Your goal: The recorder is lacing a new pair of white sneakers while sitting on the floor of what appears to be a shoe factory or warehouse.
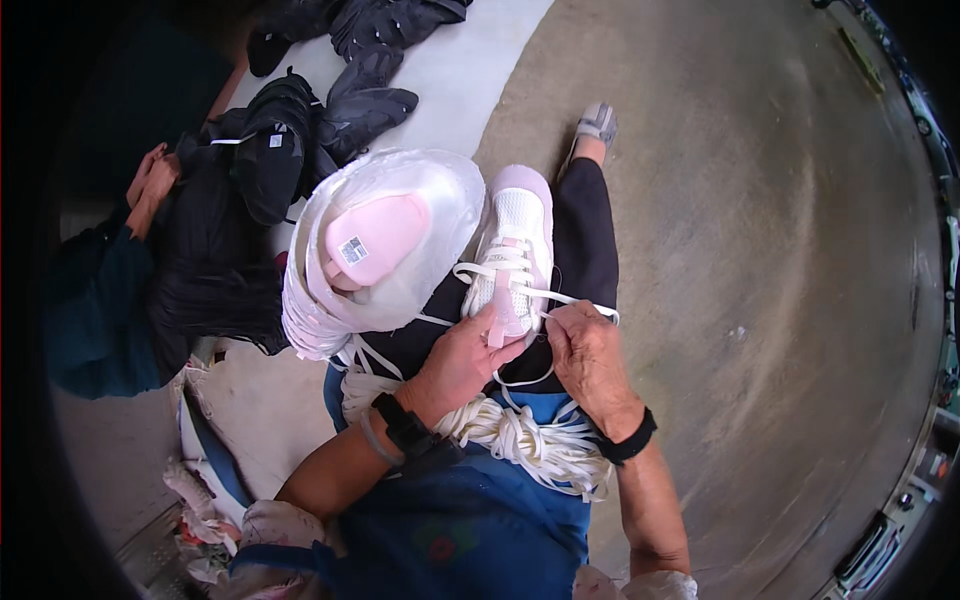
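A white and pink sneaker rests across my lap, toe pointing away from me. White lace is threaded across its front, with a loop standing out on the left. My left hand is closed at the sneaker's near end, pinching the pale pink tongue between thumb and fingers. On the right, my right hand pinches a white shoelace that runs from the sneaker. A thick bundle of loose white laces lies over my blue apron, below both hands.
Left of the sneaker stand nested white and pink shoe pieces, with a pink part bearing a label inside. Several black shoes lie on a white surface at the far left. Another person's hands are nearby. Concrete floor spreads right.
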Demonstrator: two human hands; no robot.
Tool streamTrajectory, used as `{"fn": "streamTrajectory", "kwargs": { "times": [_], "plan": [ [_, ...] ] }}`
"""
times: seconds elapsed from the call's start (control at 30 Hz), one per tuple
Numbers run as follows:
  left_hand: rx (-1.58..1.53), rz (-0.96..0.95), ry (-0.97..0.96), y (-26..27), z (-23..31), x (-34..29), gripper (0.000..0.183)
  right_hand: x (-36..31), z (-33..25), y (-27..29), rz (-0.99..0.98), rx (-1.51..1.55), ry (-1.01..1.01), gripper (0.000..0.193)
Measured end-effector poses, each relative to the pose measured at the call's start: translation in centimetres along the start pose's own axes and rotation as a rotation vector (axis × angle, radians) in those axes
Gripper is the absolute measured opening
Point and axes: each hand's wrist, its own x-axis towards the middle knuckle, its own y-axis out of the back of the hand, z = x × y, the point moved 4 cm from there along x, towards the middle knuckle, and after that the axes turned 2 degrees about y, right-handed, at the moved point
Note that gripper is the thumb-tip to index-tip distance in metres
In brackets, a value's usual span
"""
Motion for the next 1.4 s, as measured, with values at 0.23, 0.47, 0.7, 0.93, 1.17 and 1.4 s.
{"fn": "streamTrajectory", "kwargs": {
  "times": [0.23, 0.47, 0.7, 0.93, 1.17, 1.4],
  "plan": [
    [0.012, 0.09, 0.101, -0.1, 0.1, -0.3, 0.046, -0.4, 0.2, 4.1, -0.192, 0.253, -0.225, 0.007],
    [-0.303, 0.149, 0.185, 0.3, -0.6, -0.2, 0.047, -0.7, 1.0, 2.0, -0.083, 0.655, -0.388, 0.014],
    [-0.303, 0.137, 0.138, 0.7, -0.5, -1.2, 0.05, 1.4, -1.0, 1.3, -0.092, 0.029, -0.258, 0.022],
    [0.139, 0.503, 0.253, -0.2, 1.2, -5.5, 0.041, 1.5, -0.7, 1.8, -0.087, 0.08, -0.182, 0.005],
    [0.544, 0.272, 0.123, -1.3, 5.7, -7.2, 0.03, 0.8, 0.1, 1.7, -0.021, 0.029, -0.173, 0.005],
    [1.039, -0.068, 0.129, -2.7, 3.3, -7.0, 0.023, 1.0, 0.0, 2.6, -0.006, 0.08, -0.259, 0.006]
  ]
}}
